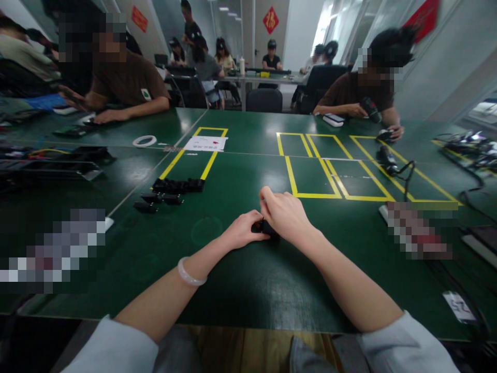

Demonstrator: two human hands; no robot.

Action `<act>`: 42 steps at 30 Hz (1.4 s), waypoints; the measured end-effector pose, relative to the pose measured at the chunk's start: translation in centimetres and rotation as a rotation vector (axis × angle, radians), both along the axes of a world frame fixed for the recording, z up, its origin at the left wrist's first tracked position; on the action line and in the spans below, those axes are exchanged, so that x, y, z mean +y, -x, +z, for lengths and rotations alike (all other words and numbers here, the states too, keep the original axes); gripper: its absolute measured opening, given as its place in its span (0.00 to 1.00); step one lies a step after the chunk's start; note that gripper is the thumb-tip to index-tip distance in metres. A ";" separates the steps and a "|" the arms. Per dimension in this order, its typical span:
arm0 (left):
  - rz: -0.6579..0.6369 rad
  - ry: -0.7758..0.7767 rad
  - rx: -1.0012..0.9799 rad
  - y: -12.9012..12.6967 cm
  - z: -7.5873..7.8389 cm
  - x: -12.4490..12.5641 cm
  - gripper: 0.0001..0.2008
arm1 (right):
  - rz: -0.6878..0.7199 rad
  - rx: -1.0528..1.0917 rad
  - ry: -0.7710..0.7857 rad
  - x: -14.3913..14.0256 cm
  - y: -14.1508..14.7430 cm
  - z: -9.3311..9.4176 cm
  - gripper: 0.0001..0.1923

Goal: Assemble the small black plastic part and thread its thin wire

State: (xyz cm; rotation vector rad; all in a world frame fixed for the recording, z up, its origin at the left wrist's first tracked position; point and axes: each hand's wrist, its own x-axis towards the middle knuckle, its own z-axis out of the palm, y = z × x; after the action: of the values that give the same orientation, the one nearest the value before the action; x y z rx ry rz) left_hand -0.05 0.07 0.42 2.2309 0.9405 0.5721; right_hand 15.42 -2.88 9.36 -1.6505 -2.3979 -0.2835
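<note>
Close together over the green table, both my hands work at a small black part (271, 229). My left hand (244, 229) grips it low down between thumb and fingers. From above, my right hand (286, 211) is closed over the top of the same part; its fingertips are mostly hidden, so I cannot make out what they pinch. The part's shape is largely covered by my hands. To the left, a row of black pieces (182, 185) lies on the table, with several small black blocks (149, 203) in front of it.
Yellow tape outlines (318, 196) mark the green table (248, 290). A paper sheet (205, 143) and a white tape roll (144, 141) lie farther back. At right, a corded black tool (387, 159) rests near a co-worker (357, 93) holding a power tool (370, 110). Another person (128, 85) sits at left.
</note>
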 end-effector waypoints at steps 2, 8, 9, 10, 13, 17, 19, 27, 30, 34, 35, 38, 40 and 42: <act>-0.008 0.003 -0.005 0.0 0.0 0.0 0.20 | -0.001 -0.017 0.002 0.1 0.0 -0.1 0.13; 0.003 0.002 0.006 0.1 -0.1 0.1 0.21 | 0.022 -0.042 -0.041 0.2 0.1 -0.3 0.11; 0.002 -0.003 0.005 0.1 -0.1 0.1 0.20 | 0.022 -0.035 -0.041 0.2 0.1 -0.3 0.10; 0.000 -0.008 0.004 0.1 0.0 0.1 0.19 | 0.018 -0.028 -0.038 0.1 0.1 -0.2 0.10; -0.003 -0.010 0.005 0.1 0.1 0.0 0.18 | 0.011 -0.015 -0.032 0.1 0.1 -0.2 0.09; -0.004 -0.003 0.014 0.0 0.1 0.0 0.19 | 0.028 -0.032 -0.042 0.3 -0.1 -0.4 0.13; -0.001 -0.001 0.022 0.0 0.1 0.0 0.19 | 0.027 -0.045 -0.045 0.3 -0.1 -0.5 0.13; -0.006 -0.017 0.008 0.1 0.1 0.0 0.16 | 0.019 -0.028 -0.027 0.0 0.0 -0.1 0.10; -0.008 -0.008 0.008 0.1 0.0 0.0 0.17 | 0.033 -0.028 -0.012 0.1 0.0 -0.1 0.13; 0.001 -0.010 0.009 0.1 -0.2 0.1 0.20 | 0.024 -0.050 -0.003 0.3 0.0 -0.2 0.13; 0.002 -0.009 0.009 0.1 -0.2 0.1 0.20 | 0.020 -0.048 -0.008 0.3 0.0 -0.1 0.12; 0.002 -0.007 0.006 0.1 -0.1 0.1 0.18 | 0.020 -0.026 -0.016 0.0 -0.1 0.0 0.09; -0.003 -0.007 -0.002 0.1 0.0 0.1 0.16 | 0.030 -0.012 -0.015 -0.2 -0.1 0.2 0.08; -0.011 -0.003 -0.011 0.0 0.1 0.1 0.15 | 0.038 -0.007 -0.015 -0.3 -0.1 0.3 0.09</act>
State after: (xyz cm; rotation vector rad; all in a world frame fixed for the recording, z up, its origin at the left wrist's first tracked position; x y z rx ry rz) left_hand -0.10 0.14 0.50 2.2318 0.9216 0.5803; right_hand 15.53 -3.14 9.65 -1.5982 -2.4238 -0.3008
